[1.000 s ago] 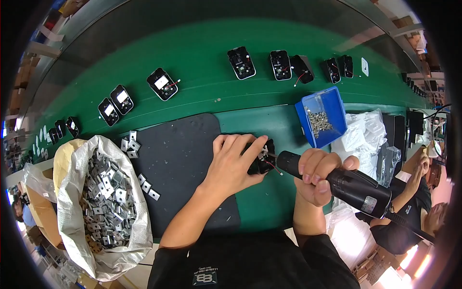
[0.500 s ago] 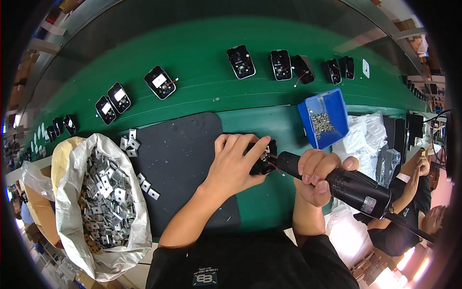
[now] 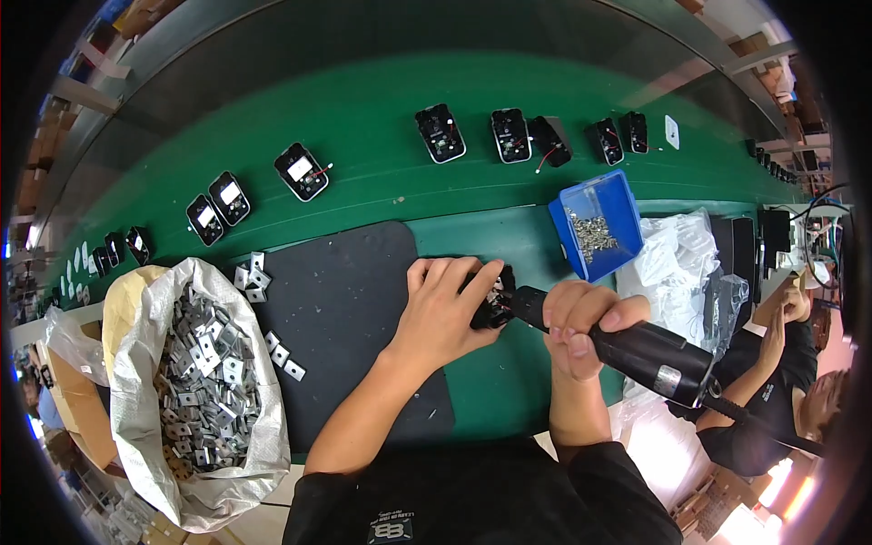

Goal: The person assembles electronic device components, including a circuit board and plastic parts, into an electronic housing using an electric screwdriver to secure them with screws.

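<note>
My left hand point(image 3: 440, 304) is wrapped over a small black plastic housing point(image 3: 491, 314) and holds it on the green work surface. Much of the housing is hidden under my fingers; some metal parts show inside it. My right hand point(image 3: 584, 329) grips a black electric screwdriver point(image 3: 656, 356), held at a slant with its cord trailing to the lower right. The nose of the screwdriver points left into the housing, close to my left fingertips. Whether its bit sits on a screw is too small to tell.
A blue bin point(image 3: 625, 218) of small screws stands beyond my right hand, beside clear plastic bags point(image 3: 677, 259). Left is a white woven sack point(image 3: 136, 400) of metal plates, by a dark mat point(image 3: 336, 309). Open black housings point(image 3: 440, 133) line the green belt. A co-worker point(image 3: 772, 391) sits at right.
My right hand and the screwdriver have shifted left, bringing the nose closer to the housing. My left hand keeps its hold. The whole view has shifted slightly.
</note>
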### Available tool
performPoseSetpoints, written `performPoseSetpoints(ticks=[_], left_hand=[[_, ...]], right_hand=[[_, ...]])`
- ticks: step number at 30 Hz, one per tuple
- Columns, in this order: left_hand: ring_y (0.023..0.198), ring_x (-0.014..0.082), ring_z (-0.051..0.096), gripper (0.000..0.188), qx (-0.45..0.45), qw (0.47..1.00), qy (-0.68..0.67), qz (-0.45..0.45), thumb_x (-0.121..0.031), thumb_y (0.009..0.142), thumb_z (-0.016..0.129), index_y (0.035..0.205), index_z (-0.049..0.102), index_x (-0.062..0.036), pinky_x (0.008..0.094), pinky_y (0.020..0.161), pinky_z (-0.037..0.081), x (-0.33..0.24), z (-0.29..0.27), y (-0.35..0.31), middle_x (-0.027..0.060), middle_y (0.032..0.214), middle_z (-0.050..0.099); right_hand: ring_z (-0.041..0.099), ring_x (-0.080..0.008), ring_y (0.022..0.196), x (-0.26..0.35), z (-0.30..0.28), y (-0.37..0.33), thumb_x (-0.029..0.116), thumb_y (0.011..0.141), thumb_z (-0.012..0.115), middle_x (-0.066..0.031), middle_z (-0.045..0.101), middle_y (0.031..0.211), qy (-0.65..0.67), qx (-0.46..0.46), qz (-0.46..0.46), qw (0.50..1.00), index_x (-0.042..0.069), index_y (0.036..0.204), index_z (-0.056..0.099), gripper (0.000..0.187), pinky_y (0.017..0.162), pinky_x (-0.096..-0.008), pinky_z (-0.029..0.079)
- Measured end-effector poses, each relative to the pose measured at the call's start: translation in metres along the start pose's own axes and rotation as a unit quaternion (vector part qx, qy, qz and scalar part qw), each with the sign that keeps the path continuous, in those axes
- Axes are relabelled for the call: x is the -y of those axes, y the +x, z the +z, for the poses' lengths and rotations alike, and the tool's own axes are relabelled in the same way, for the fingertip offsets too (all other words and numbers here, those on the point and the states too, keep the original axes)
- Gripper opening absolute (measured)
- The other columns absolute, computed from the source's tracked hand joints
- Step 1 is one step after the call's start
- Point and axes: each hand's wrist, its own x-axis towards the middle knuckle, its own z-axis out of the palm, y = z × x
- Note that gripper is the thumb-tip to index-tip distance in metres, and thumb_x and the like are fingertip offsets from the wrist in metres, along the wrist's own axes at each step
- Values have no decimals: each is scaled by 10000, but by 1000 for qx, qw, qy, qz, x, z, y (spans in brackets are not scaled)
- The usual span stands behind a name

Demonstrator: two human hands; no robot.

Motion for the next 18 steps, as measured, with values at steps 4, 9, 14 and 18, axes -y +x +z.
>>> performPoseSetpoints(ticks=[4,9,14,18], left_hand=[[1039,236,514,766,-1,1000,1,4,-238,529,840,1237,567,-137,418,934,320,0,-1,0,52,1084,553],[1042,236,508,748,8,1000,2,9,-242,550,825,1243,565,-134,416,940,320,3,-4,1,54,1089,542],[1050,241,503,744,12,999,-9,31,-255,564,817,1251,559,-129,417,942,322,0,-8,7,59,1094,530],[1054,251,509,754,22,1000,-1,18,-263,555,823,1251,564,-128,418,938,323,0,-10,6,70,1104,540]], right_hand=[[525,-151,518,-5,-3,5,-52,746,622,-8,520,632,25,24,8,999,85,1261,349,598,557,-315,492],[552,-166,528,-11,-2,12,-60,714,645,-26,554,655,66,54,-3,996,72,1219,397,578,563,-330,513],[566,-189,526,-6,-5,22,-98,655,668,-49,576,655,95,109,-1,989,61,1013,513,421,532,-327,511],[568,-165,508,-12,-4,20,-8,752,703,-25,563,643,79,104,-7,991,83,974,499,315,505,-312,506]])
